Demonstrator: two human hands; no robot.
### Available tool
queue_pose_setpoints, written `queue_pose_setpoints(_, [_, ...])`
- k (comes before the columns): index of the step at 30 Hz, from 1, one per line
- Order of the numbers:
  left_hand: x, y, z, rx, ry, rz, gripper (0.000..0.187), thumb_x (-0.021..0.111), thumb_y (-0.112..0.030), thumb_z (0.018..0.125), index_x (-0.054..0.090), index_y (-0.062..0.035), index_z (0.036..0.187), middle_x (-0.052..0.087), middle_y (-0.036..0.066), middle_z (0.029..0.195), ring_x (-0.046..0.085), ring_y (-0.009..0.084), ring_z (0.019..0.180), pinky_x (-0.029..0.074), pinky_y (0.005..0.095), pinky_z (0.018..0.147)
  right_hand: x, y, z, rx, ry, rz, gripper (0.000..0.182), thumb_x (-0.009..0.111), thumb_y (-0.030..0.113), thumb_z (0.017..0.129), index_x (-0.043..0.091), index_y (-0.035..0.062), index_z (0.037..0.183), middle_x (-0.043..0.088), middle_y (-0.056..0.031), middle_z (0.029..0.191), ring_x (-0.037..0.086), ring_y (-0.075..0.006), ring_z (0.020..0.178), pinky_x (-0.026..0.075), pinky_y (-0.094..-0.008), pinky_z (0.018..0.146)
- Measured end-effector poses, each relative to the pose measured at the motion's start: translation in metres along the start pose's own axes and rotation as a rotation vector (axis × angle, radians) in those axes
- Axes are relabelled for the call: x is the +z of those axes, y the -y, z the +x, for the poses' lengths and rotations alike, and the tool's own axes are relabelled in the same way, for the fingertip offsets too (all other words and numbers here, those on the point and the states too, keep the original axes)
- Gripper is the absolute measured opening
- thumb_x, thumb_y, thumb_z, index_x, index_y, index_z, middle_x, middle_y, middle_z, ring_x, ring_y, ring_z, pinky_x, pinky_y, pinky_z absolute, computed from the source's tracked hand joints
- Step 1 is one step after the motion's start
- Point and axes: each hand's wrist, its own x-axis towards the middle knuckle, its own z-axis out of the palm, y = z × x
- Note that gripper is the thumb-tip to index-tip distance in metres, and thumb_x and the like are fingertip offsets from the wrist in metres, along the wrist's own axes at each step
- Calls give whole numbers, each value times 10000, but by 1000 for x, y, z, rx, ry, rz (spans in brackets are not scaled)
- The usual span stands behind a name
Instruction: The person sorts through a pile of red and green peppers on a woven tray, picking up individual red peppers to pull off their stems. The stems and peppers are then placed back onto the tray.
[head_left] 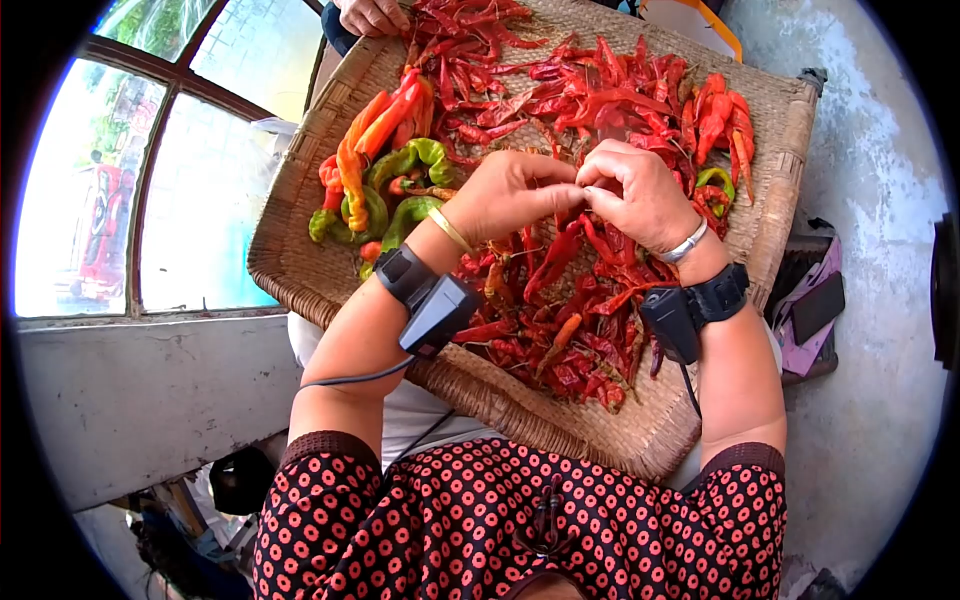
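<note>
Over a woven basket tray (290, 245), my left hand (505, 195) and my right hand (640, 195) meet fingertip to fingertip. Both are closed in a pinch, and whatever lies between the fingertips is too small or hidden to name. Beneath and around them spread many dried red chili peppers (555, 260), wrinkled and glossy. Left of my left hand lie fresher green peppers (375, 205) and long orange-red peppers (385, 125). A few plumper red peppers (715, 120) rest at the tray's right, beside a curled green pepper (717, 178).
Another person's hand (372, 15) touches the tray's far left corner. To the left are a window (195, 190) and a low wall (150, 400). A dark phone-like object (818, 308) lies on something pink at the right. Cables run from the devices on my wrists.
</note>
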Motion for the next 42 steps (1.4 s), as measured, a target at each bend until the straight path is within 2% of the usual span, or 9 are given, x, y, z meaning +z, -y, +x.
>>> queue_pose_setpoints(4, [-5,6,3,24,-45,34,217,666,-141,802,644,-9,973,640,-3,812,545,40,714,464,217,633,1,-1,-1,-52,-10,-99,79,585,83,700,591,18,744,544,-117,714,577,-241,642,462,-330,593])
queue_pose_setpoints(6, [-3,7,2,-27,-1,7,207,665,-137,801,648,-13,966,634,-4,793,540,36,712,464,211,642,1,0,0,21,40,-61,57,576,12,714,569,-14,765,556,-73,752,571,-137,647,461,-246,602])
queue_pose_setpoints(13, [3,9,3,7,80,16,163,672,-152,777,658,-15,864,624,19,680,529,39,631,446,223,564,4,4,0,11,49,-8,67,583,12,726,579,-7,791,564,-74,758,581,-147,680,463,-255,626])
queue_pose_setpoints(15, [-1,6,3,-42,35,-81,161,665,-163,786,653,-10,836,614,1,671,521,40,614,440,220,549,7,2,1,-12,-55,47,140,621,138,738,613,22,815,565,-112,745,580,-235,685,465,-314,630])
queue_pose_setpoints(21, [-31,9,14,-76,-667,-699,248,517,-280,904,572,-46,846,536,-16,688,425,55,522,361,213,458,4,-5,-4,64,13,-263,173,630,202,755,621,48,834,581,-121,812,586,-296,763,472,-379,693])
queue_pose_setpoints(24, [-37,22,12,-233,-591,-413,243,542,-285,891,585,-48,926,579,-8,773,461,50,550,367,201,456,10,-7,-6,87,98,-426,161,636,206,748,613,63,818,573,-118,829,584,-308,784,479,-397,705])
queue_pose_setpoints(26, [-30,40,13,-196,-311,39,241,598,-234,849,620,-46,998,602,11,713,501,67,542,415,225,495,12,-9,-8,64,194,-441,169,626,192,745,599,59,845,554,-114,818,572,-304,794,465,-390,691])
queue_pose_setpoints(31, [-8,20,5,-79,66,791,228,636,-246,731,658,-104,909,613,119,724,601,276,650,478,376,611,19,-7,-9,36,391,-481,195,629,211,735,614,99,894,568,-112,832,582,-300,826,483,-412,726])
queue_pose_setpoints(42, [-15,20,5,96,-2,862,168,591,-215,731,663,-79,796,622,115,729,590,305,691,476,388,626,22,-8,-13,24,459,-570,163,620,204,737,635,67,823,578,-132,883,573,-305,881,476,-413,760])
